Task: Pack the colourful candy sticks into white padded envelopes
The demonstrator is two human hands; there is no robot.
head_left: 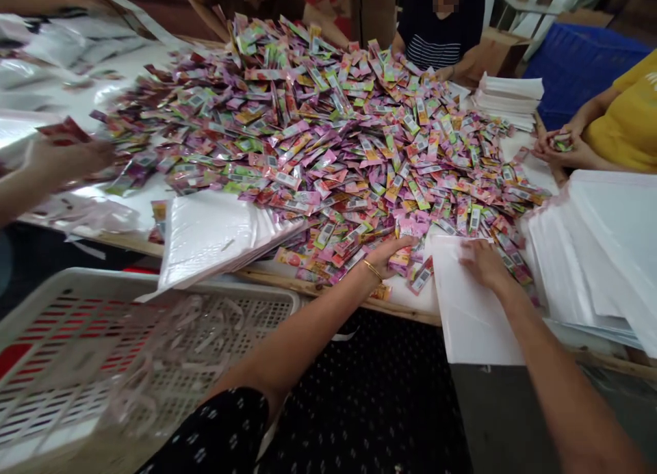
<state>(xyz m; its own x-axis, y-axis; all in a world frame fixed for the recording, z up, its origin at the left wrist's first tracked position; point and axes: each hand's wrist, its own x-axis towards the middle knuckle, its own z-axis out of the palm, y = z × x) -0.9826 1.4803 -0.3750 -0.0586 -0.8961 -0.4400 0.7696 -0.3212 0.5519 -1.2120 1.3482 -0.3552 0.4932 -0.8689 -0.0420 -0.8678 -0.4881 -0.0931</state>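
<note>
A big heap of small colourful packets (328, 139) covers the middle of the white table. My left hand (386, 256), with a gold bracelet at the wrist, is closed around a few packets (401, 255) at the heap's near edge. Just right of it, my right hand (482, 262) grips the upper part of a white padded envelope (477, 317), which hangs over the table's front edge. The envelope's top edge lies close to the packets in my left hand, and its opening is hard to make out.
White envelopes lie in a stack (215, 231) left of centre and another (580, 255) at right. A white plastic basket (189, 282) with loose strips stands below left. People work around the table; one hand (66, 152) reaches in from the left. A blue crate (580, 63) is behind.
</note>
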